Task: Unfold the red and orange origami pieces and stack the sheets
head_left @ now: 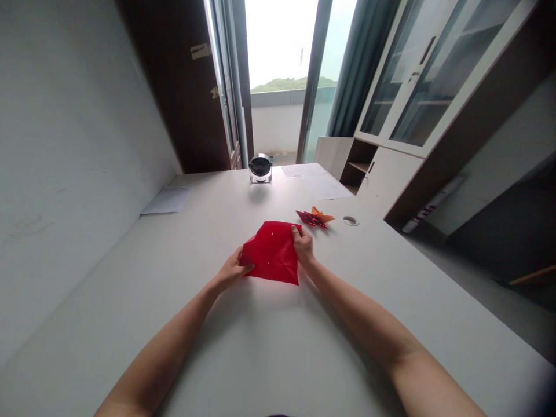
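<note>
A creased sheet of red paper (273,253), with a few tiny bright spots showing in it, is held between my hands above the white table (260,353). My left hand (234,269) pinches its left side, thumb on the near face and the other fingers mostly hidden behind. On the upper right edge my right hand (303,243) grips the sheet, thumb on top. Just beyond that hand lie folded paper pieces, a dark red one (310,218) and an orange one (322,215), touching or overlapping. To their right is a white ring that looks like a tape roll (350,220).
A round black device on a metal stand (260,167) stands at the table's far end. Flat white papers lie at the far right (325,187) and by the left wall (167,200). Beyond the right edge is a cabinet (393,179) with one lower door open.
</note>
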`<state>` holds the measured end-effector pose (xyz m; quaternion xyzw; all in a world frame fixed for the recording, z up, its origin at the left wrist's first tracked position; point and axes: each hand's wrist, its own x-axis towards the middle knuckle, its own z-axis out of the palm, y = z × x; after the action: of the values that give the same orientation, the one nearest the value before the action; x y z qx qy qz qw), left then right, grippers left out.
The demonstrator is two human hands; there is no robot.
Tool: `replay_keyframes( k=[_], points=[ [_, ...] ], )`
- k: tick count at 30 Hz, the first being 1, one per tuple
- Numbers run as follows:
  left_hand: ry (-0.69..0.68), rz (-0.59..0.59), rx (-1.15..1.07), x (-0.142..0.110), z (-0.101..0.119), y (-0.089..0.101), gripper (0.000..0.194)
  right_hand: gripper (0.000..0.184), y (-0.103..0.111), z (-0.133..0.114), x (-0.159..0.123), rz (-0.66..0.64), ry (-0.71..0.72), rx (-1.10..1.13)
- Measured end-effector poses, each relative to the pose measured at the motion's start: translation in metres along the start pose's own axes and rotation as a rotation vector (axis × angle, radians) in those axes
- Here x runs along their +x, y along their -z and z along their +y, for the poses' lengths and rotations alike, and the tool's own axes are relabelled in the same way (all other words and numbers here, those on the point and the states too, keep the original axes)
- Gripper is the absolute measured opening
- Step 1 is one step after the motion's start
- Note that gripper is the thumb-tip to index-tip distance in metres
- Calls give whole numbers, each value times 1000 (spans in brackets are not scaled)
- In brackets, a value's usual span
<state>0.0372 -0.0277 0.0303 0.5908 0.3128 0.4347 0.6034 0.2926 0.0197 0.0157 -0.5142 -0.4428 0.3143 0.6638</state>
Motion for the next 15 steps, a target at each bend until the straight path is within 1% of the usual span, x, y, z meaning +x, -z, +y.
replay_keyframes(
  k=[2,4,6,8,11,13,15],
  points=[
    [16,-14,-9,0,1,1,68,43,2,-1,1,27,8,-31],
    [76,-28,6,1,0,4,57,45,4,-2,3,57,30,-76],
    [139,-15,36,2,-2,9,48,46,6,-2,4,79,49,-113],
    [168,45,49,3,-4,14,46,48,7,-1,5,96,53,-122],
    [177,176,55,5,-9,22,45,48,7,0,7,113,40,-108],
    [150,259,65,7,-12,27,44,47,8,1,9,120,33,-99],
    [85,346,99,9,-13,31,40,46,8,2,9,122,31,-107]
  ],
)
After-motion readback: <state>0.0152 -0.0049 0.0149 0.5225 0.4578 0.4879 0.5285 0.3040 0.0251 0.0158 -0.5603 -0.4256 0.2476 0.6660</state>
